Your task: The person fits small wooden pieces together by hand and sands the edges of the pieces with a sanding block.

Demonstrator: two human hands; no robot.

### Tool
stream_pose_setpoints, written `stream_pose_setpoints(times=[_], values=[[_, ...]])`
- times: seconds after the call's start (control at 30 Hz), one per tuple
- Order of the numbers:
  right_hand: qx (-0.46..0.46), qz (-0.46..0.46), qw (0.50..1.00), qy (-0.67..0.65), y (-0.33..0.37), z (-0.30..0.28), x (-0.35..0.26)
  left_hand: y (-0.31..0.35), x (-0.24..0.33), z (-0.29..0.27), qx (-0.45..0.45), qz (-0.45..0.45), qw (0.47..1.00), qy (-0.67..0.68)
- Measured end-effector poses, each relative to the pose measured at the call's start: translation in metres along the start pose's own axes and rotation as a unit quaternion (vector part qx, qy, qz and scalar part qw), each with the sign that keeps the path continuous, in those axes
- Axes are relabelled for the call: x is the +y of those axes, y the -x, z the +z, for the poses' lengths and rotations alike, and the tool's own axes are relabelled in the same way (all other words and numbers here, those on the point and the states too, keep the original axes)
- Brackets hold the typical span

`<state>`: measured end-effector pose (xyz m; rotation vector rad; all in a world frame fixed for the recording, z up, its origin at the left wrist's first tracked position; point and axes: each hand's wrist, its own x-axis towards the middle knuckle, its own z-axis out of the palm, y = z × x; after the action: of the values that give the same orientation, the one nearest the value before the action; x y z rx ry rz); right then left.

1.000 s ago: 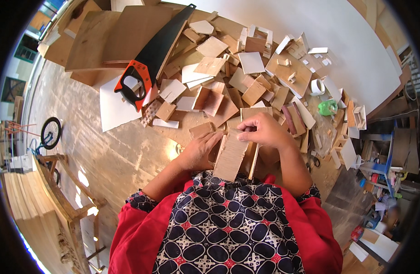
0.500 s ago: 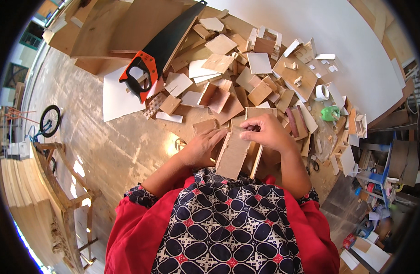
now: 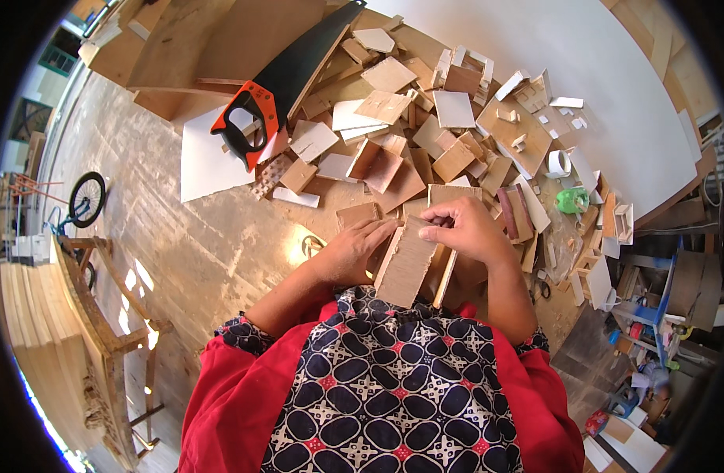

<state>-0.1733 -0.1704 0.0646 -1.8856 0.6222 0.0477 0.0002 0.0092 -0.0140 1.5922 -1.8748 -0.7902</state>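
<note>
Close to my chest, a small rectangular piece of plywood [image 3: 407,264] with a rough, splintered edge stands tilted between my hands. My right hand [image 3: 471,229] pinches its far end between thumb and fingers. Along its far left side lie the fingers of my left hand [image 3: 357,252], bent against the piece; their tips are partly hidden. Another wooden piece with a pale edge [image 3: 443,277] shows just right of the plywood, under my right hand. Beyond both hands lies a flat wooden block [image 3: 454,193].
A heap of wood offcuts [image 3: 389,106] covers the floor ahead. A handsaw [image 3: 252,130] with an orange and black handle rests at its left. On the right are a roll of white tape [image 3: 558,163], a green plastic item [image 3: 571,200] and scissors [image 3: 544,287]. A wooden frame [image 3: 110,331] stands at left.
The plywood piece has turned in my hands: its rough edge, before on the left, now shows on the right. Both hands keep nearly the same place. The whole view has shifted slightly.
</note>
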Motion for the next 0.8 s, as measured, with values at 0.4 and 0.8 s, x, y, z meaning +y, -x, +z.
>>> stream_pose_setpoints(times=[0.4, 0.8], values=[[0.009, -0.015, 1.0, 0.002, 0.0, 0.0, -0.001, -0.002, 0.0, -0.001, -0.015, 0.013, 1.0, -0.01], [0.028, -0.042, 0.999, 0.013, 0.002, 0.001, 0.001, -0.004, -0.002, -0.032, -0.105, -0.044, 0.948, 0.298]])
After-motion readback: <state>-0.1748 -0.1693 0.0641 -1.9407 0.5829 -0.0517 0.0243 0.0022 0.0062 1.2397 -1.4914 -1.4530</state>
